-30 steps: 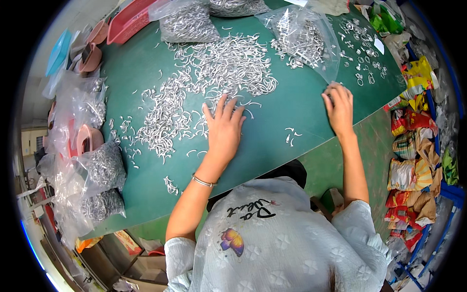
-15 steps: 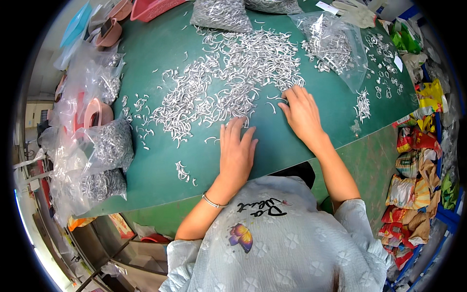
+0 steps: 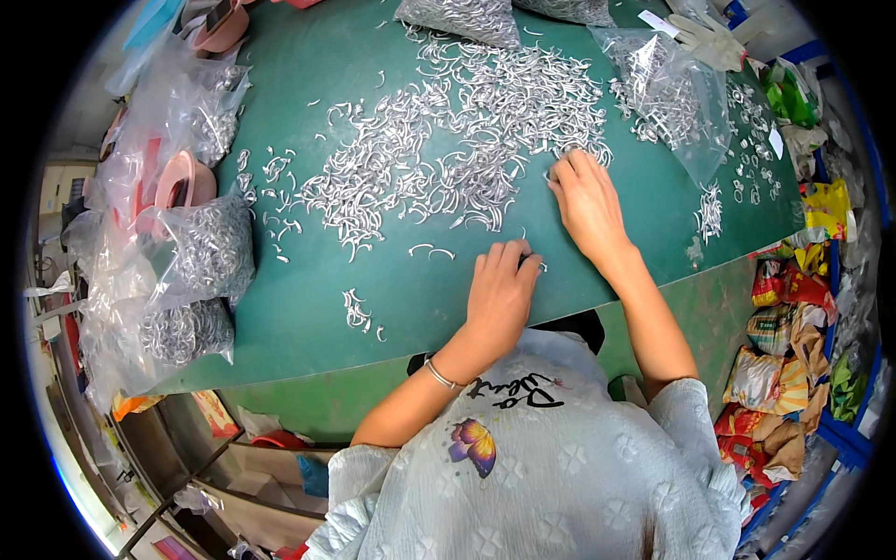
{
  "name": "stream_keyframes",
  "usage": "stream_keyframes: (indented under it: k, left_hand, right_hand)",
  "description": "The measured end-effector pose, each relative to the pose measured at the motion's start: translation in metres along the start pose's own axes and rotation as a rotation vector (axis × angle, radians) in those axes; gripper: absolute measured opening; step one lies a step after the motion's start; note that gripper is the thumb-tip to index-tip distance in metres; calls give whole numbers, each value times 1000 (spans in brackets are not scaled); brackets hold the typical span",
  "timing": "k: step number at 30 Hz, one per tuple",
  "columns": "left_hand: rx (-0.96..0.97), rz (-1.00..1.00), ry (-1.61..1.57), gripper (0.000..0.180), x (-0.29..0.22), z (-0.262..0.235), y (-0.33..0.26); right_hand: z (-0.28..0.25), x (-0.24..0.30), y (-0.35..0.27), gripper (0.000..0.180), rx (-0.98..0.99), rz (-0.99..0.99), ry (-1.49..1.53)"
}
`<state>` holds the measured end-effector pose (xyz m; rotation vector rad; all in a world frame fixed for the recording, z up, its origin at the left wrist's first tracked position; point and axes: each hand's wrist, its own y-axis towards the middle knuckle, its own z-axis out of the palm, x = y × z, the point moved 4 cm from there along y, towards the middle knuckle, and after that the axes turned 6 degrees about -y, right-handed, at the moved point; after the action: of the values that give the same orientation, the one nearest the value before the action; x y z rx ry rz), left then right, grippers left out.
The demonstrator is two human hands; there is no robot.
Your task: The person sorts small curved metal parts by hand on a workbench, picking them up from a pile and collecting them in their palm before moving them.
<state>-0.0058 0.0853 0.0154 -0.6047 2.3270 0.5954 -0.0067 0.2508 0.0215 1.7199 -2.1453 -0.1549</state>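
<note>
A spread-out heap of small, curved, silver metal pieces [image 3: 448, 140] lies across the green table. My left hand [image 3: 499, 291] is near the table's front edge, its fingers curled together. A bit of silver metal shows at its fingertips, apparently one of the curved pieces. Further right, my right hand [image 3: 588, 201] rests at the heap's near right edge with bent fingers drawn together. What its fingertips pinch, if anything, is hidden. Two loose curved pieces [image 3: 431, 250] lie to the left of my left hand.
Clear plastic bags of metal parts [image 3: 210, 252] line the left side beside pink bowls [image 3: 185, 179]. Another filled bag [image 3: 457, 17] stands at the back. An opened bag [image 3: 667, 93] lies right, near scattered rings [image 3: 747, 159] and a small pile [image 3: 709, 213]. A glove [image 3: 705, 39] lies beyond.
My left hand has drawn back from the heap's edge toward me and to the right, its outstretched fingers now curled. My right hand stays at the heap's edge. The whole view has shifted slightly.
</note>
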Motion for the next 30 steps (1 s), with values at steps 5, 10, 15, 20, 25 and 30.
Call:
stream_keyframes:
  k: [5,10,15,20,25,30]
  left_hand:
    - [-26,-28,-54,15,12,0,-17]
    - [-123,-147,-239,18,8,-5,-24]
    - [-175,-188,-276,27,12,-15,-25]
    - [-139,-109,-113,30,20,-25,-11]
    - [-115,-84,-34,32,23,-19,-2]
    - [-59,-68,55,42,20,-17,9]
  right_hand:
    - [-16,28,-51,12,286,-7,99]
    - [-28,43,-68,23,293,29,400]
    - [-8,51,-71,18,217,-116,319]
    - [-13,-8,-64,10,158,25,164]
    - [-43,-85,-44,10,161,160,-18]
    - [-62,-133,-60,10,109,381,-304]
